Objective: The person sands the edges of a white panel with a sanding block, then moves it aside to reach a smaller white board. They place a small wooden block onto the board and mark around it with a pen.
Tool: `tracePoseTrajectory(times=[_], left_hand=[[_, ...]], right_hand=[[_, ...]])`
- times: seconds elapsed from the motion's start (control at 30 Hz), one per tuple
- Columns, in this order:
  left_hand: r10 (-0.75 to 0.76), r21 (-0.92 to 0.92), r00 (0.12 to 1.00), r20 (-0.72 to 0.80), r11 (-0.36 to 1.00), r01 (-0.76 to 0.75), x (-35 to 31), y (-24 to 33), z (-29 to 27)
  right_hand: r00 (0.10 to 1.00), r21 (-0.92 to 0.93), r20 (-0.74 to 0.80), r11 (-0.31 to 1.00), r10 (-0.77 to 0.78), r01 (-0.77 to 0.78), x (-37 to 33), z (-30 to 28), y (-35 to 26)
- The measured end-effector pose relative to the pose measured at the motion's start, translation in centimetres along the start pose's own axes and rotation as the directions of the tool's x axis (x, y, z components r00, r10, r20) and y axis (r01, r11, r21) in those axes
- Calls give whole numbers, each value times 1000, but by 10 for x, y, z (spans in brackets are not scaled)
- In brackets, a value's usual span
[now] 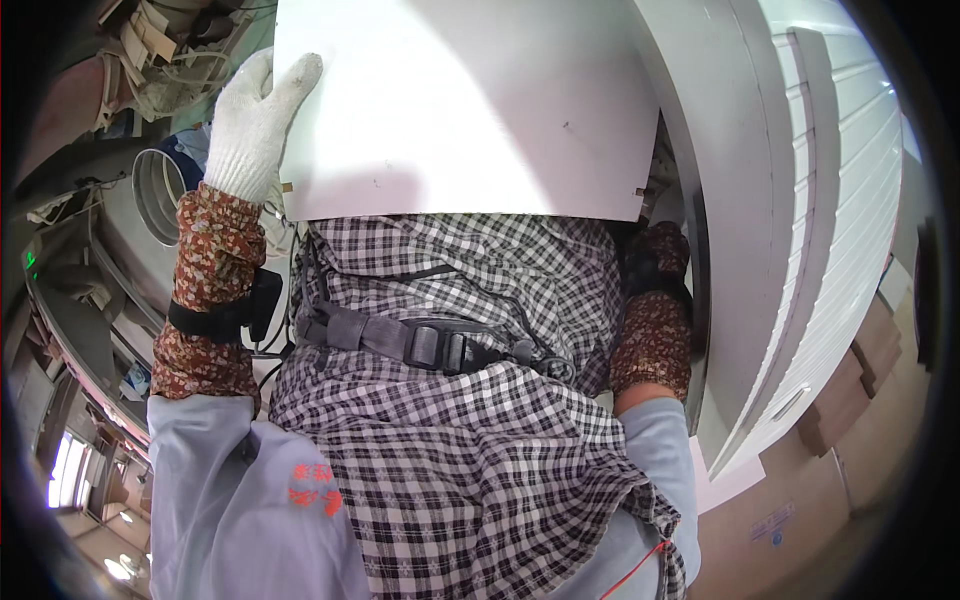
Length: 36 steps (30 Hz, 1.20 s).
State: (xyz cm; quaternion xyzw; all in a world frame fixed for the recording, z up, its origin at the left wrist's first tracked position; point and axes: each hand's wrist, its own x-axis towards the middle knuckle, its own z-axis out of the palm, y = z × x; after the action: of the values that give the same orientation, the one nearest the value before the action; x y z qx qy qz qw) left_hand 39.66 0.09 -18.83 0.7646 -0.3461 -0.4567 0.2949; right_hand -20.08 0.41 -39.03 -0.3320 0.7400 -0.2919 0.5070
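A flat white panel (440,120) spans the upper middle in front of my body, its near edge against my checked apron (450,290). My left hand (250,125), in a white knitted glove, grips the panel's left edge. Its thumb lies on the face, and the other fingers go out of sight past the edge. On the other side, my right hand (670,205) is mostly hidden beside the panel's right edge. Only a pale bit of it shows above the flowered sleeve, so its fingers cannot be made out.
Large white ribbed panels (840,200) stand close along the right, beside my right arm. Brown cardboard (790,510) lies at the lower right. To the left are a round metal rim (158,198), cables and cluttered scraps (150,50).
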Motion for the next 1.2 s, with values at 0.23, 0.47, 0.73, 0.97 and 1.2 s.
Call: tracePoseTrajectory(times=[0.23,0.47,0.73,0.97,1.2], left_hand=[[45,-5,999,17,999,-45,7,-9,-6],[54,20,999,-2,998,-53,3,-10,-5],[31,6,999,4,999,-31,6,-6,0],[36,-7,999,5,999,-36,5,-10,-3],[58,-39,997,58,998,-56,14,-8,4]], right_hand=[[998,-68,13,996,67,-65,-11,2,-4],[980,-592,-193,792,45,-153,22,9,27],[956,-595,-242,804,-165,-12,23,4,57],[982,-599,-182,787,48,-150,-6,36,6],[882,-742,-304,671,-360,18,13,-9,56]])
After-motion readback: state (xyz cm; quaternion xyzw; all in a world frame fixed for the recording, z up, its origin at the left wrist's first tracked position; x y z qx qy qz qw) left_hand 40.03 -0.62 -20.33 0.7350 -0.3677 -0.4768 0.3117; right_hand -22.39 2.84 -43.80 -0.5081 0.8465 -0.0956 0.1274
